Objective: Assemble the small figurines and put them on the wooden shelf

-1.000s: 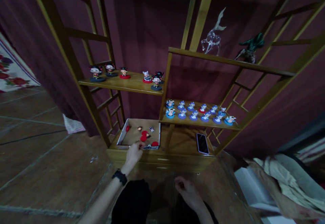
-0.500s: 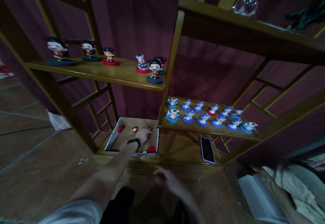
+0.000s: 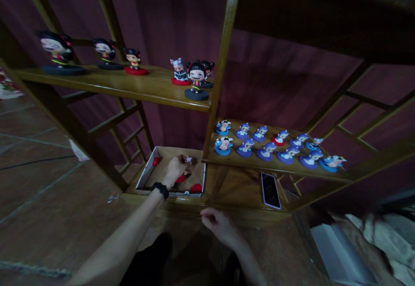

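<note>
My left hand [image 3: 174,172], with a black band on its wrist, reaches down into a shallow cardboard box [image 3: 147,174]. Its fingers are closed at a small pale-haired figurine [image 3: 188,160] and partly hide it. Beside the hand, a dark-haired figurine [image 3: 186,173] and a red piece [image 3: 180,178] show in the box. Round red bases [image 3: 196,188] lie near its front right corner. In front of the low shelf hangs my right hand [image 3: 218,224], loosely curled, the thumb apart from the fingers and nothing visible in it.
Black-haired figurines [image 3: 196,78] stand on the upper left shelf [image 3: 129,88]. Several purple-haired figurines [image 3: 267,151] stand in rows on the right shelf [image 3: 253,164]. Below lies a phone [image 3: 270,191]. A wooden post [image 3: 223,48] divides the shelving. A white box [image 3: 340,251] sits at lower right.
My left hand has moved left inside the box, uncovering the pale-haired figurine at its fingertips. My right hand stays in front of the shelf. The view has shifted closer and downward.
</note>
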{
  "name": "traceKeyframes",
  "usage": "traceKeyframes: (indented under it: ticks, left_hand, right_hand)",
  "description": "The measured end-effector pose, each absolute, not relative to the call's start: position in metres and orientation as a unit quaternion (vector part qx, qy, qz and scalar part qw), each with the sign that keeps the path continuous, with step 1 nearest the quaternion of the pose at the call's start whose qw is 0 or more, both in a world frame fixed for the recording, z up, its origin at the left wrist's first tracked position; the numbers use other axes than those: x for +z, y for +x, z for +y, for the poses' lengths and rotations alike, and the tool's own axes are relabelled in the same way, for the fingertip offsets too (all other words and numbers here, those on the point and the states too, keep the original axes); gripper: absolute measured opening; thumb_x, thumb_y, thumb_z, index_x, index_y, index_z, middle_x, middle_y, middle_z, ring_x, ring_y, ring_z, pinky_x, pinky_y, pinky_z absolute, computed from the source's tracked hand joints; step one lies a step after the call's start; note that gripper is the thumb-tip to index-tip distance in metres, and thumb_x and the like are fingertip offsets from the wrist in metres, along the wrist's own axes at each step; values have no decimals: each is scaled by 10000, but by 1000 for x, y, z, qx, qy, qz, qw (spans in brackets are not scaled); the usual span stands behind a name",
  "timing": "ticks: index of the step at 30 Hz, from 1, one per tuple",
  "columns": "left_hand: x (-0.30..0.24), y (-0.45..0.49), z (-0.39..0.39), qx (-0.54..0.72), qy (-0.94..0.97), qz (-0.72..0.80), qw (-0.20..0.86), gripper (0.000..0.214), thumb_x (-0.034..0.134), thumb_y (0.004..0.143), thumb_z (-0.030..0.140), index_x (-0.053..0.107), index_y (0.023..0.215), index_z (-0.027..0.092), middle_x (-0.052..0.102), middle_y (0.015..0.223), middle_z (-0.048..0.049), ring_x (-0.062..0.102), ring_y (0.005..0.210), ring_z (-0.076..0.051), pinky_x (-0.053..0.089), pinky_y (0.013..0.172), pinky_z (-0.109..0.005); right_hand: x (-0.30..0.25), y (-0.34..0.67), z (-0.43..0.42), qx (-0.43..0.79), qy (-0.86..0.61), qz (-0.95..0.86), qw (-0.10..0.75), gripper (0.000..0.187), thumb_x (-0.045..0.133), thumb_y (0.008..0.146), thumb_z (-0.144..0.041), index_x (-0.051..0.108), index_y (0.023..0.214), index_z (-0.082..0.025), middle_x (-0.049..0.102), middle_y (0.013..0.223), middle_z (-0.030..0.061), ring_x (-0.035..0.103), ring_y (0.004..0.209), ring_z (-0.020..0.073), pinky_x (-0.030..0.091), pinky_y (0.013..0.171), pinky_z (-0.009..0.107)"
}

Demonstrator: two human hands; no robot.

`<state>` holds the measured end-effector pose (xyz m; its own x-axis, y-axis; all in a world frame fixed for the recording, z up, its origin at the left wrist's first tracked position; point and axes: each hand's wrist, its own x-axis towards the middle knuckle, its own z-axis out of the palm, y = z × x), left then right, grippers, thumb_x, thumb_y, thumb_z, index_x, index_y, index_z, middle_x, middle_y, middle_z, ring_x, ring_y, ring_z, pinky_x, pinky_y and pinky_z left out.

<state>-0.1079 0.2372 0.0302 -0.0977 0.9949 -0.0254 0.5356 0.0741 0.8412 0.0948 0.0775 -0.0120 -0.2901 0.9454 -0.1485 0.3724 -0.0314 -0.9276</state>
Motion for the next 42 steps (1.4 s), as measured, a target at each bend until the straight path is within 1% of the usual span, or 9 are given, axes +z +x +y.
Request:
traceKeyframes:
  ticks: [2,6,11,16,19,22,30,37,42]
  left_hand:
    - [32,-105,211,367,557,640,382,195,597,695,301,576,750,115,595,619,-27,537,547,-116,412,531,-221]
    - [25,-78,153,380,503,532,566,274,686,596,334,572,727,122,576,566,4,513,497,-104,406,499,-218]
    - [7,-44,116,382,562,496,541,155,673,568,213,604,678,129,594,603,10,531,571,-109,403,539,-208]
    - [8,-71,148,324,606,425,590,383,688,565,213,636,933,118,649,717,-27,577,645,-135,432,601,-230]
    - [3,-104,190,360,596,550,462,228,569,692,252,646,858,115,649,726,-42,586,685,-146,439,651,-249]
    - [-14,-120,216,267,644,616,367,165,551,693,209,656,797,136,662,769,-42,601,750,-164,436,690,-247]
    - [-28,-88,207,83,727,622,278,334,650,611,218,636,941,166,657,905,-70,599,872,-202,434,728,-244]
    - [-19,-69,200,81,725,644,232,382,529,699,76,572,1073,146,610,1089,-131,542,1043,-208,391,869,-259]
    - [-7,-79,206,106,695,667,246,273,537,695,117,601,960,136,645,895,-100,587,883,-190,419,748,-239]
  right_hand:
    - [-4,91,81,545,-505,-565,358,288,564,745,-415,645,948,-227,661,849,25,599,780,165,473,729,303]
    - [2,81,81,635,-476,-398,460,429,624,693,-484,611,1010,-195,643,917,57,604,784,168,509,719,337]
    - [0,71,80,680,-442,-285,511,444,706,630,-444,623,972,-173,645,948,70,617,803,179,523,746,367]
    - [-3,74,82,663,-460,-238,541,358,746,597,-390,648,851,-156,664,845,55,619,762,166,530,743,352]
    - [-1,77,81,669,-466,-239,527,342,755,591,-367,653,832,-145,666,818,62,620,742,167,532,738,356]
    - [1,76,79,668,-481,-242,514,330,774,560,-354,655,787,-146,657,826,52,612,711,153,538,714,341]
    - [1,70,79,666,-495,-277,484,363,769,555,-376,632,813,-162,608,752,7,590,644,123,536,625,284]
    - [3,76,81,661,-499,-292,479,391,755,575,-380,609,871,-171,615,786,16,603,693,134,535,667,296]
    - [5,82,83,644,-506,-288,496,388,756,561,-388,620,850,-168,626,795,20,602,711,144,539,665,298]
